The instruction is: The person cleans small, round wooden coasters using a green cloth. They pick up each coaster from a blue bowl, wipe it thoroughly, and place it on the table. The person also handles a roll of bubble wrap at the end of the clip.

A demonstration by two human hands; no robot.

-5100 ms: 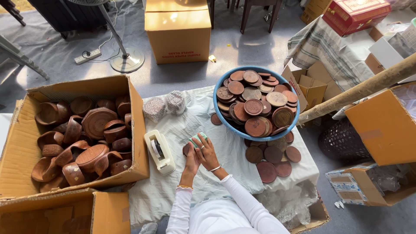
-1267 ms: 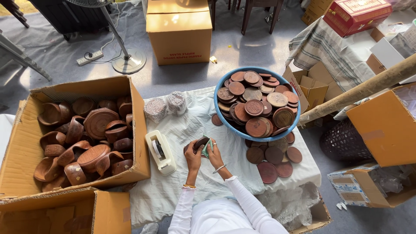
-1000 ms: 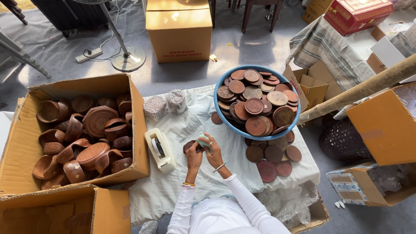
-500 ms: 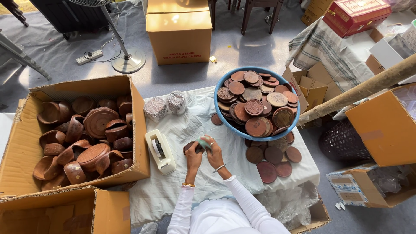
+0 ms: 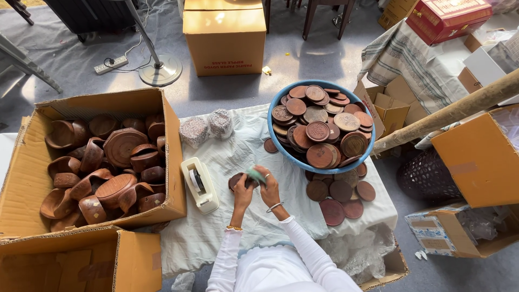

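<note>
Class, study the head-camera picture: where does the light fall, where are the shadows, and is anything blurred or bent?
Head view: soft daylight, no glare; bright patches on the floor around the fan base; the box front is shaded. Straight lines bow slightly at the edges, wide-angle. Focus is sharp on the discs in the blue basin; the green cloth between the left hand and right hand is too small to make out.

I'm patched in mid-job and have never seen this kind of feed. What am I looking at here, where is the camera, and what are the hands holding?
There is no machine: a person works with bare hands, and the one camera sits on their head, looking down. The left hand holds a round brown wooden disc. The right hand presses a small greenish pad against it. They work over a white cloth covering a table. On it stand a blue basin heaped with similar discs, loose discs beside it, and a white tape dispenser. A cardboard box of brown wooden pieces sits to the person's left.
</note>
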